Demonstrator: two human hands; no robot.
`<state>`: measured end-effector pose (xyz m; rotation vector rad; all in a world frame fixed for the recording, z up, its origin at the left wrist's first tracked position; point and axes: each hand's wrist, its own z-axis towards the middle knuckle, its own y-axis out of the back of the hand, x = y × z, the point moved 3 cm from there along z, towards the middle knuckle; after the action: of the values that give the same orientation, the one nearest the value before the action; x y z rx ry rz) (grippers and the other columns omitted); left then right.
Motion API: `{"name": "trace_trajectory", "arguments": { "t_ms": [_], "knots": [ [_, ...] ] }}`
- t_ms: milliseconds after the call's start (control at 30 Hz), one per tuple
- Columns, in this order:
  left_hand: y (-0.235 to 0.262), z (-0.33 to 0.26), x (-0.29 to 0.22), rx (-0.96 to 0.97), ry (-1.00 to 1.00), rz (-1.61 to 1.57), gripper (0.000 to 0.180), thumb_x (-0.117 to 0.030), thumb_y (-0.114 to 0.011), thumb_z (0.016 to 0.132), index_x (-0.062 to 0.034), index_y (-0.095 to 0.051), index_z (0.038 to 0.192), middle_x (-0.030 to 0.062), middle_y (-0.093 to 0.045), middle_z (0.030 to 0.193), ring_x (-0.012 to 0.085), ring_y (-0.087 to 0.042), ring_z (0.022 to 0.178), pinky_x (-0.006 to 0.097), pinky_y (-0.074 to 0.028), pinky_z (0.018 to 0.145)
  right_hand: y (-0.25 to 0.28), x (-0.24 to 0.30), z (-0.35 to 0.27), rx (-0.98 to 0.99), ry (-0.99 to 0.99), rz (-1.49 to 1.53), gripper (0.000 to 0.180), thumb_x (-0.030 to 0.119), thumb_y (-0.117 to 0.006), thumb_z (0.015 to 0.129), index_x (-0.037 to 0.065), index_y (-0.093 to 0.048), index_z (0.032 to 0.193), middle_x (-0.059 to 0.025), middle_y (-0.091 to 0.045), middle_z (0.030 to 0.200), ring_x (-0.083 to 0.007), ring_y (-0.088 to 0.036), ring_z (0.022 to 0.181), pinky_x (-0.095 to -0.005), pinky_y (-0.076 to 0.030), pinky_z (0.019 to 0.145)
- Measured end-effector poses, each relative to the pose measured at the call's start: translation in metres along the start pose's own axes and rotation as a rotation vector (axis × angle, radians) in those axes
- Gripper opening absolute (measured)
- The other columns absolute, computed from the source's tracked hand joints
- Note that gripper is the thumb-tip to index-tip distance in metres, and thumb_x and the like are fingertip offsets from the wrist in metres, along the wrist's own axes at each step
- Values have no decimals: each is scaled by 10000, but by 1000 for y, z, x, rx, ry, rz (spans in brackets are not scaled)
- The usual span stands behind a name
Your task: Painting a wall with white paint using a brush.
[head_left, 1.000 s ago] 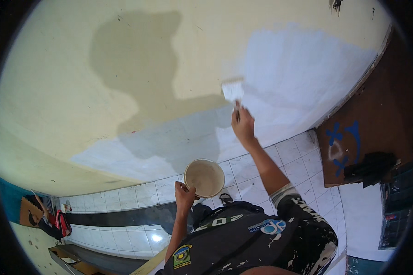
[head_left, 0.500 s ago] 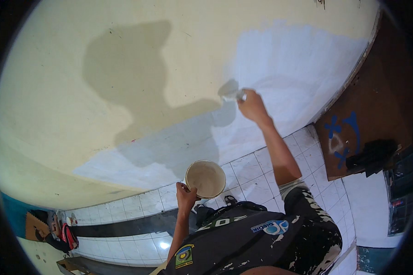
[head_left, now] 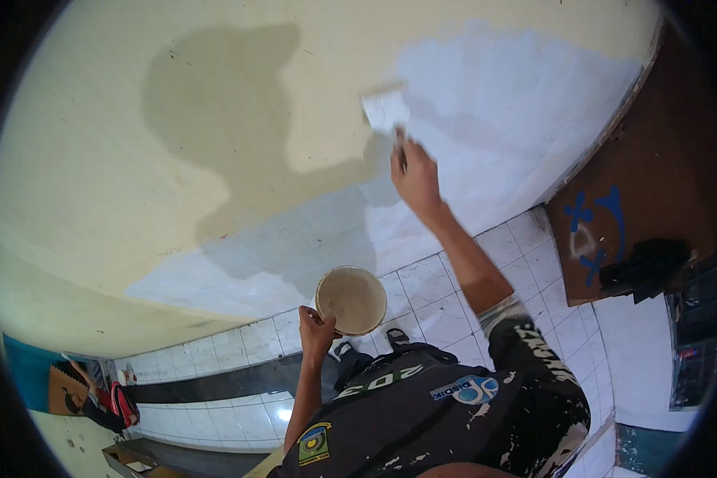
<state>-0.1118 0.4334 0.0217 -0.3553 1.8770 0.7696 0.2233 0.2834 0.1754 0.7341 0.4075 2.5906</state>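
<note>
My right hand point(head_left: 416, 177) is closed round the handle of a wide paintbrush point(head_left: 385, 109), whose head is coated in white paint. The brush is at the wall point(head_left: 327, 119), along the border between its cream surface and a fresh whitish painted patch point(head_left: 486, 119). Whether the bristles touch the wall is hard to tell. My left hand point(head_left: 317, 331) grips the rim of a round bucket point(head_left: 350, 300), thumb inside and fingers outside. Its inner wall is smeared beige-white. My shadow falls across the wall to the left of the brush.
White tiles point(head_left: 434, 295) cover the floor under my feet, with a dark strip point(head_left: 215, 384) to the left. On the right stands a brown board point(head_left: 637, 175) with blue paint marks and a black cloth point(head_left: 649, 267). Another person point(head_left: 99, 402) is at the far left.
My right hand has moved up and slightly left along the wall, turning the brush so its head points upward. My left hand and the bucket have shifted slightly up and left.
</note>
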Motion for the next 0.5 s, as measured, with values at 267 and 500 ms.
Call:
{"name": "trace_trajectory", "arguments": {
  "t_ms": [267, 500],
  "knots": [
    [3, -46, 38, -117, 106, -115, 368, -29, -663, 809, 14, -382, 1042, 182, -593, 839, 239, -679, 651, 380, -622, 499, 9, -56, -175, 472, -597, 147, 284, 118, -652, 905, 8, -628, 1166, -285, -689, 904, -450, -682, 867, -484, -548, 718],
    [4, -85, 61, -49, 100, -63, 358, -53, -667, 796, 23, -403, 1025, 189, -584, 857, 253, -682, 675, 384, -596, 486, 71, -35, 21, 353, -372, -74, 281, 187, -610, 864, 14, -648, 1083, -262, -690, 1001, -464, -648, 966, -539, -524, 840]
  ]
}}
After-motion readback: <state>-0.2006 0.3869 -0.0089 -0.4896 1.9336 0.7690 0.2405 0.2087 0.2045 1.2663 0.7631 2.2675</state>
